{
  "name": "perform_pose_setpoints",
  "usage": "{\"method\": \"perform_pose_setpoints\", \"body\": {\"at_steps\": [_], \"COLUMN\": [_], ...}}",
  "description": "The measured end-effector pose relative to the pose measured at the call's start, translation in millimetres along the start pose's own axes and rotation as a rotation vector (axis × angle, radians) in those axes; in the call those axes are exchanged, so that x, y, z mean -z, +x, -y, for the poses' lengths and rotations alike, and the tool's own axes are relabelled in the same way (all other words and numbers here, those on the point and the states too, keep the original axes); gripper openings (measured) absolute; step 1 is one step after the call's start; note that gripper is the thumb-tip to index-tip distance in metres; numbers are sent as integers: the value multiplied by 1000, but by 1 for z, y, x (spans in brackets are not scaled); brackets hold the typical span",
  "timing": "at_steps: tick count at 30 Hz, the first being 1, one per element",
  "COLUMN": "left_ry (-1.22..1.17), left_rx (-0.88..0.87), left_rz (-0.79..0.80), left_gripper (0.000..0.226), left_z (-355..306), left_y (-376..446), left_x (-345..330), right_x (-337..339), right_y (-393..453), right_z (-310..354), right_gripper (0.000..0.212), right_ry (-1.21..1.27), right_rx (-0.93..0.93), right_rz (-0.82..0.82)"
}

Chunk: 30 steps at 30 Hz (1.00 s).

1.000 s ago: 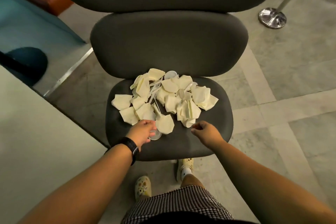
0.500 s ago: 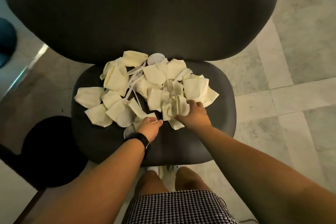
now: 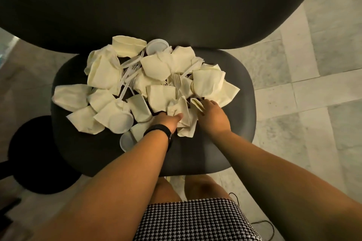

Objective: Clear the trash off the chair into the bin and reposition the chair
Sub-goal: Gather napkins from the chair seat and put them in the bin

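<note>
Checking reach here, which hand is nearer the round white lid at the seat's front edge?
Left. The left hand is just beyond the lid; the right hand is farther right.

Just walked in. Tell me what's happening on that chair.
A person stands over a dark chair whose seat is piled with cream napkins, white plastic forks and small round lids. The left hand grips a crumpled napkin at the pile's near edge, and the right hand pinches a folded napkin beside it. Nearly all the trash is on the seat. A dark round bin stands on the floor to the left.
</note>
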<state>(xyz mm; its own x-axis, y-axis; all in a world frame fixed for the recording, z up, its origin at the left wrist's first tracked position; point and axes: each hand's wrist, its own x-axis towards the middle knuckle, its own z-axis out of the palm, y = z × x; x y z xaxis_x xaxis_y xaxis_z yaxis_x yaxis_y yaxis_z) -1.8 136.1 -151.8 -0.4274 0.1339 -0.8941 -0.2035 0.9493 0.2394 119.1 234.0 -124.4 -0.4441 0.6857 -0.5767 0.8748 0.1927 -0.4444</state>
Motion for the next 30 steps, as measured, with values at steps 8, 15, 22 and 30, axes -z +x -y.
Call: {"method": "perform_pose_setpoints", "body": {"at_steps": [8, 15, 22, 30], "left_ry": [-147, -364, -628, -861], "left_rx": [-92, -131, -191, -166], "left_rz": [-21, -67, -158, -318], "left_gripper": [33, 19, 22, 23], "left_z": [-9, 12, 62, 159], "left_y": [-48, -109, -179, -252], "left_x": [29, 84, 134, 183], "right_x": [33, 64, 68, 29], "right_y": [-22, -61, -121, -202], "right_z": [11, 55, 131, 216], "right_gripper": [19, 18, 19, 19], "right_ry": [107, 73, 21, -55], "right_rx": [-69, 38, 268, 566], "right_rz": [-75, 3, 156, 271]}}
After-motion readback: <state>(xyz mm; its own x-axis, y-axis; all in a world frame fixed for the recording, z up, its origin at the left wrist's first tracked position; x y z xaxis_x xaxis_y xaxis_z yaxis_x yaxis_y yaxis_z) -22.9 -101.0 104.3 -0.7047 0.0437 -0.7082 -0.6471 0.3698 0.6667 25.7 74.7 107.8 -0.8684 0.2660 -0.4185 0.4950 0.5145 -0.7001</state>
